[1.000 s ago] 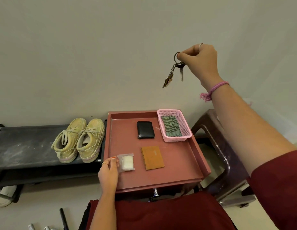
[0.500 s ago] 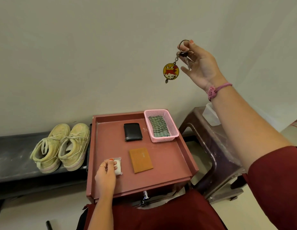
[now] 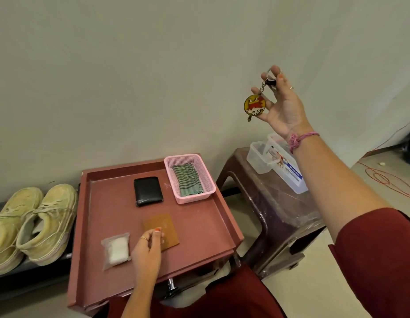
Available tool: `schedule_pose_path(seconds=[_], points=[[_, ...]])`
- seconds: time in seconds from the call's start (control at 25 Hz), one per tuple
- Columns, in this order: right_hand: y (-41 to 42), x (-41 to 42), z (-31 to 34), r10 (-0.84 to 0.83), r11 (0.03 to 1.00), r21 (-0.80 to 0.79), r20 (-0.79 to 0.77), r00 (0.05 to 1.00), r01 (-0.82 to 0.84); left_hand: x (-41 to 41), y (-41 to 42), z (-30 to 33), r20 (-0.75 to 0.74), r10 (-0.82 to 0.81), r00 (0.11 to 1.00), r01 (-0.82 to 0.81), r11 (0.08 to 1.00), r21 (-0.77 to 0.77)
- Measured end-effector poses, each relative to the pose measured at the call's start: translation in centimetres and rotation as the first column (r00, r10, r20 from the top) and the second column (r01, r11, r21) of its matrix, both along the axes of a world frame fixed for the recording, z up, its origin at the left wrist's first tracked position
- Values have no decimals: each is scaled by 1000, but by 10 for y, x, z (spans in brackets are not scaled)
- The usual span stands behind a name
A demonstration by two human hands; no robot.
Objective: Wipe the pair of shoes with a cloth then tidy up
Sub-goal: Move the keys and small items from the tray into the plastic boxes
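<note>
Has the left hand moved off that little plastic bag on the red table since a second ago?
Yes. The left hand has shifted right along the red table, away from the plastic bag, and its fingertips now sit over the brown card.

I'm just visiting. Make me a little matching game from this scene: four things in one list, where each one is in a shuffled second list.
Things:
1. striped cloth
2. keychain
3. black wallet
4. shoes

Places:
A. on the dark shelf left of the red table
B. hanging from the raised right hand
C. inside the pink basket
D. flat on the red table, beside the basket

Pairs: 1-C, 2-B, 3-D, 4-A
</note>
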State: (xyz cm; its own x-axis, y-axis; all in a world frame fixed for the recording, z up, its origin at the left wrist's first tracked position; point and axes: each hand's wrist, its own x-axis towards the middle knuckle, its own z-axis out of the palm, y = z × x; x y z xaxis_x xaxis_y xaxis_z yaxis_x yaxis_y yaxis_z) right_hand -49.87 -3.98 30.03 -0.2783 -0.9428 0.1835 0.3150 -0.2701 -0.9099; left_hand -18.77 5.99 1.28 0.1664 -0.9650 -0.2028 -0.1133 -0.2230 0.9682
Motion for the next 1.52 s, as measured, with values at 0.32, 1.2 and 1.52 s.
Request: schedule_pose_path(seconds=[0.32,1.2,1.52], points=[[5,-78,-58,-167,959,208,-143,976,194,-41,5,-12,73,-134,988,132,991,28],[-59,-140,-135,310,721,527,-826,471,449,-76,-5,-27,110,-246,963,235,966,103],[-66,-124,-140,467,714,383,-884,9,586,-76,-8,-31,93,-217,972,209,973,95]])
